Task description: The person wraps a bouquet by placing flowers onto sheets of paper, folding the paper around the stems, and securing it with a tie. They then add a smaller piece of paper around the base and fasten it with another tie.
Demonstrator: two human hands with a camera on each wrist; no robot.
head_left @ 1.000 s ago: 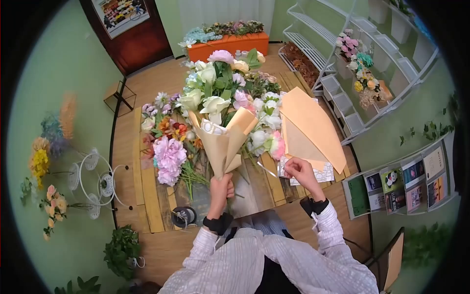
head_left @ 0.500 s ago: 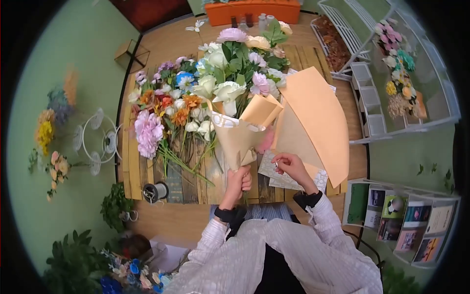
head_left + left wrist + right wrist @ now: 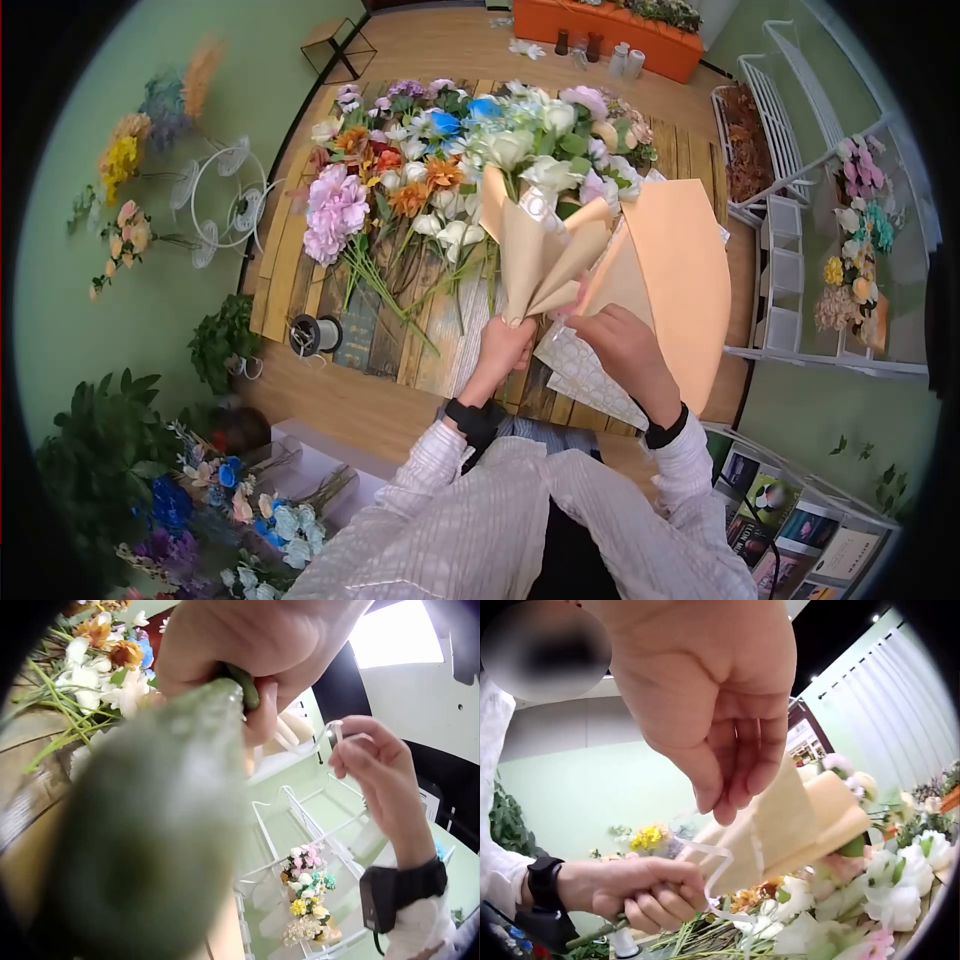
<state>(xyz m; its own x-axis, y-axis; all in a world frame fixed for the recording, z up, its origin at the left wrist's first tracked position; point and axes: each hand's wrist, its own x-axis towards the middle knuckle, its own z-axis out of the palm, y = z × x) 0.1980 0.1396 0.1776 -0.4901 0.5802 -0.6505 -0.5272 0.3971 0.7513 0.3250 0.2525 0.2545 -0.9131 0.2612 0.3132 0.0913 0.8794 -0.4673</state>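
My left hand [image 3: 505, 348] grips the bouquet's gathered neck, its fingers wrapped round the stems below the tan wrapping paper [image 3: 530, 262]. Pale roses [image 3: 552, 176] and leaves stick out of the top of the wrap. Close to the left wrist camera, a large blurred green stem end [image 3: 150, 825] fills much of the view. My right hand [image 3: 628, 352] is just right of the neck, thumb and fingertips pinched on a thin white ribbon [image 3: 705, 847]. In the right wrist view the ribbon hangs in loose bends beside the left hand.
Loose flowers, among them a pink peony [image 3: 336, 212], cover the table's left and back. A spool [image 3: 315, 335] stands at the front left edge. Peach wrapping sheets [image 3: 685, 290] and patterned paper [image 3: 590, 378] lie on the right. A white rack [image 3: 790, 270] stands beyond.
My right hand has come in from over the papers toward the bouquet's neck, with the ribbon. My left hand keeps its hold on the bouquet. The head view has shifted.
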